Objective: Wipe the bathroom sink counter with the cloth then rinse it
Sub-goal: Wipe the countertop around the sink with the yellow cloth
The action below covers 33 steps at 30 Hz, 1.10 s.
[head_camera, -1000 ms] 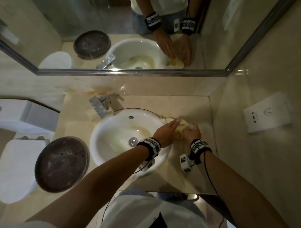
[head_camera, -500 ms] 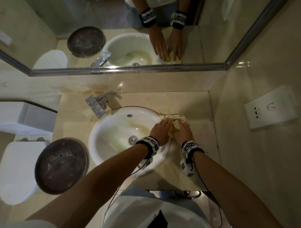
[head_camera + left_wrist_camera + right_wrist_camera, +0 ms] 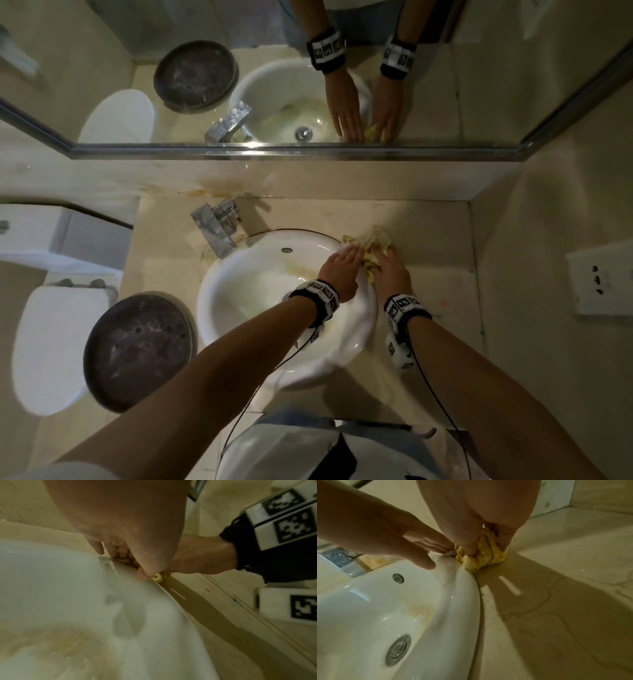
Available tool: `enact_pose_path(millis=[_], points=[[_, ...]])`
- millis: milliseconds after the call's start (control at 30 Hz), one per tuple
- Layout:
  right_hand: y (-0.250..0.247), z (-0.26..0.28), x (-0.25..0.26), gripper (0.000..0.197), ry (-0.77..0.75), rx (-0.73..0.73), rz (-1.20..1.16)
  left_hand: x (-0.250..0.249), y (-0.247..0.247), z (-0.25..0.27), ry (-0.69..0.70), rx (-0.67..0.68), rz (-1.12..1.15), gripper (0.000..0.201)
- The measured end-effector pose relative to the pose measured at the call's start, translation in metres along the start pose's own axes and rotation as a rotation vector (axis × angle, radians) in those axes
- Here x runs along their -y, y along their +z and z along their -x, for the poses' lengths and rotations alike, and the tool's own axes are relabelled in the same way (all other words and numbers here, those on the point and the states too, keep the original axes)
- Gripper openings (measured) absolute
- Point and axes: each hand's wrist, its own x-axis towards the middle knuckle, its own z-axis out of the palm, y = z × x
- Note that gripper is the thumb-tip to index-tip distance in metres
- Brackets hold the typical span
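The right hand (image 3: 481, 520) presses its curled fingers into a bunched yellow cloth (image 3: 483, 553) on the table (image 3: 556, 601) at the sink (image 3: 402, 608) rim; the left hand (image 3: 385, 534) lies flat alongside.

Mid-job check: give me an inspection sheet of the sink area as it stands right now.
Surface: beige stone counter, brownish stains behind the faucet.
Job's things: yellow cloth bunched on the counter at the sink rim's right edge; basin has yellowish staining.
Clutter: dark round lid-like disc at the counter's left end.
Grippers: left hand has straight fingers on the cloth at the rim; right hand presses down on the cloth, fingers curling into it.
Cables: black wires hang from both wrist bands.
Surroundings: mirror above, toilet to the left, wall socket on the right wall.
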Motion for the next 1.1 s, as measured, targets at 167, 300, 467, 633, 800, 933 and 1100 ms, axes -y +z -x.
enact_pose_path(millis=[167,300,467,633,800,933,1100], points=[[0.000,-0.030,0.016,0.046,-0.023,0.029,-0.017,0.021,-0.006,-0.012,-0.035,-0.030,0.006,0.080],[0.002,-0.054,0.036,0.042,-0.021,0.059,0.016,0.039,-0.009,-0.015,-0.079,-0.057,0.019,0.081],[0.008,-0.081,0.065,0.049,-0.072,0.118,0.044,0.064,-0.016,-0.017,-0.156,-0.078,0.047,0.081],[0.018,-0.097,0.089,0.052,-0.122,0.144,0.079,0.091,-0.024,-0.014,-0.212,-0.078,0.071,0.080],[0.026,-0.106,0.101,0.054,-0.163,0.183,0.039,0.105,-0.024,-0.010,-0.242,-0.092,0.089,0.081],[0.032,-0.113,0.108,0.052,-0.217,0.185,0.093,0.114,-0.024,-0.006,-0.256,-0.099,0.089,0.081],[0.036,-0.117,0.134,0.051,-0.041,0.206,-0.171,0.129,-0.021,0.001,-0.267,-0.117,0.089,0.081]])
